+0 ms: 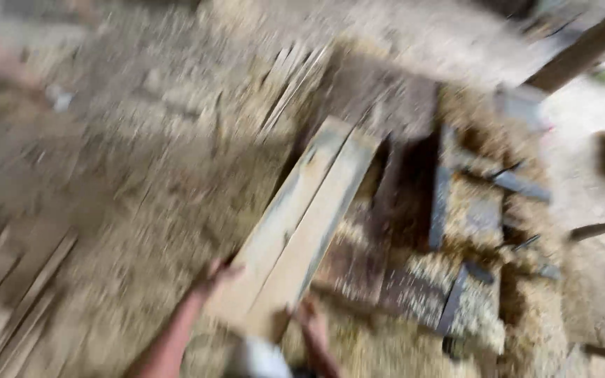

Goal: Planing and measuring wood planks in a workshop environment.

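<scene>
The frame is blurred by motion. Two long pale wooden planks [302,210] lie side by side, running from near me up and to the right. My left hand [213,276] grips the near end of the left plank at its left edge. Holding the near end of the right plank from below is my right hand [311,318]. The planks' far ends rest over a dark machine table [414,182] covered in sawdust.
Sawdust and wood shavings cover the ground [127,182]. Thin wood strips [15,294] lie at the lower left. Dark metal bars of the machine frame [519,185] stand at the right, and a wooden post [586,49] crosses the top right corner.
</scene>
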